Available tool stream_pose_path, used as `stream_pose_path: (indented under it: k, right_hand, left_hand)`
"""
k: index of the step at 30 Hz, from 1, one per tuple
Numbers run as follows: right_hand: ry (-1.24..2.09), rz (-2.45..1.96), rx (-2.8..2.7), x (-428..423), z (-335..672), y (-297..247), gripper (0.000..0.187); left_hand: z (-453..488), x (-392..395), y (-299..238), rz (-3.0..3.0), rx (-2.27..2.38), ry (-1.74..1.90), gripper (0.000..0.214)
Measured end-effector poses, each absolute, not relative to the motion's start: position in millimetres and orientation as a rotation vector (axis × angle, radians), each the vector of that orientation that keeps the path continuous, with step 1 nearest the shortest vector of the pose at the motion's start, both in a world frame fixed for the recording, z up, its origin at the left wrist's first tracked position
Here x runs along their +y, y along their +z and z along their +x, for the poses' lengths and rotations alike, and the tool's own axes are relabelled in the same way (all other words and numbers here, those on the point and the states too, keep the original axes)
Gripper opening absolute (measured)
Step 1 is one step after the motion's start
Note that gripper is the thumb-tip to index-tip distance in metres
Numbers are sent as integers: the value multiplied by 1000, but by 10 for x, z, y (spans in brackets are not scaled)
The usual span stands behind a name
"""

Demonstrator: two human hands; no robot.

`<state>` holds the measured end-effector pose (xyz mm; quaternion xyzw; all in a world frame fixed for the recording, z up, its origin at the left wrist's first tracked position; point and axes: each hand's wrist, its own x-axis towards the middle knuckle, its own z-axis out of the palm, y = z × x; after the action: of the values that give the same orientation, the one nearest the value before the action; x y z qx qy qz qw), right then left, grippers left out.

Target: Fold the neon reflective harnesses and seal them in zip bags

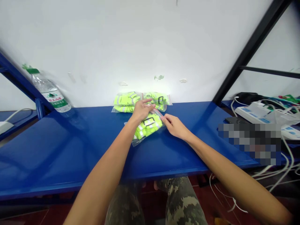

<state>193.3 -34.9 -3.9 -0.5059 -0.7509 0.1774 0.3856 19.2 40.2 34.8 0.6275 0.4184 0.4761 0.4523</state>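
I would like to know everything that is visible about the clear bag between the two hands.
The clear resealable bag looks like thin, wrinkled plastic, with a red line along its mouth. Inside is folded fluorescent yellow-green fabric with silvery bands and a dark rectangular frame. The bag lies slanted over the blue table, mouth toward the wall. The left hand is at the mouth's left end; the right hand pinches its right end. Whether it is sealed, I cannot tell.
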Motion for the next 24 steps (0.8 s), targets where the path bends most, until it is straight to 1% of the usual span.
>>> stream_pose_path:
  k: [5, 7, 10, 14, 16, 19, 22, 24]
  right_hand:
    - [333, -1381, -1834, -358, 1880, -42, 52]
    - [367, -1371, -1816, -364, 1883, -48, 56]
    - [526, -1301, -1798, -376, 1909, -50, 59]
    - [811, -1194, -1819, -394, 1912, -43, 51]
    - [884, -1214, -1794, -386, 1896, -52, 50]
    - [863, -1313, -1624, -335, 1905, -88, 52]
    - [904, -1301, -1319, -281, 1979, -120, 55]
    - [913, -1236, -1188, -265, 2036, -107, 57]
  left_hand:
    - [141, 405, 378, 1579, 1094, 1257, 56]
    - [135, 387, 386, 1629, 1137, 1270, 57]
    - [151, 345, 390, 1713, 1198, 1275, 55]
    - [206, 272, 406, 1839, 1142, 1133, 56]
    - [237, 212, 427, 1976, 1179, 1120, 58]
    - [291, 57, 456, 2368, 1268, 1110, 63]
    - [351, -133, 446, 2753, 1273, 868, 74]
    - [380, -224, 429, 2889, 1275, 739, 88]
